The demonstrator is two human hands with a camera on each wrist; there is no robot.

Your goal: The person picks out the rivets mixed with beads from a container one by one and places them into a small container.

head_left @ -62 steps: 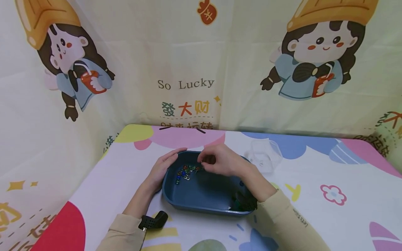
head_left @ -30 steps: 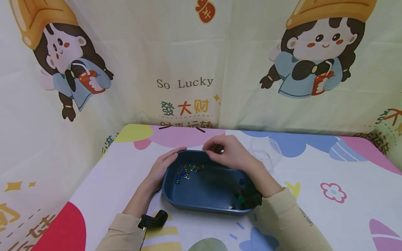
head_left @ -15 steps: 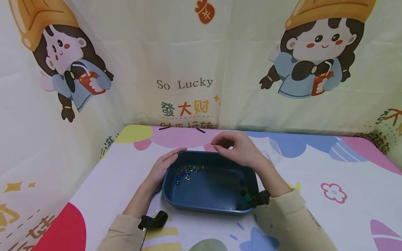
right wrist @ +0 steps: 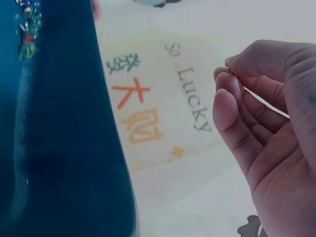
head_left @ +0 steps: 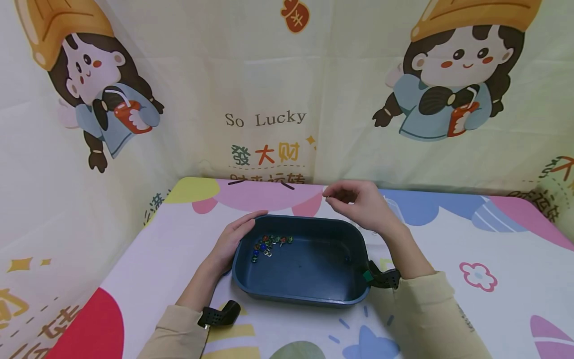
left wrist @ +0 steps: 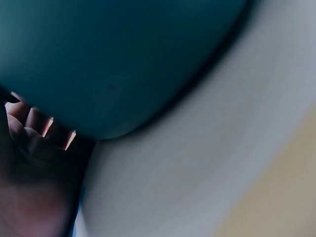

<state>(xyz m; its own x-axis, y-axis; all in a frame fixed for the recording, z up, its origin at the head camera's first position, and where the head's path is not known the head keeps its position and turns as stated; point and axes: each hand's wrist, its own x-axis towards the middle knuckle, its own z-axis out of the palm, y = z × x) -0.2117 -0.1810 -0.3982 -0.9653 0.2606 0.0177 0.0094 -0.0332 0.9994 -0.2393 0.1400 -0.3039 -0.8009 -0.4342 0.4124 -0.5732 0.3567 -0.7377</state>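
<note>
A dark blue tray (head_left: 299, 269) stands on the table before me. Along its left and back inside lie several shiny red, green and blue beads (head_left: 264, 244), with small silver rings (head_left: 267, 253) among them. My left hand (head_left: 226, 247) rests against the tray's left end, its fingers lying fairly straight along the outer wall. Above and behind the tray's back right corner, my right hand (head_left: 365, 207) pinches a tiny thin piece (right wrist: 232, 73) between thumb and index finger. Only a sliver of it shows, so its kind is unclear.
A clear plastic container (head_left: 395, 208) stands behind the right hand, mostly hidden by it. The table (head_left: 515, 269) has a colourful printed cover. A printed cloth (head_left: 350, 109) hangs upright just behind it. Each wrist wears a black camera (head_left: 219, 315).
My right hand has risen out of the tray and moved right and back past its rim, thumb and index finger together. The left hand and the tray have stayed in place.
</note>
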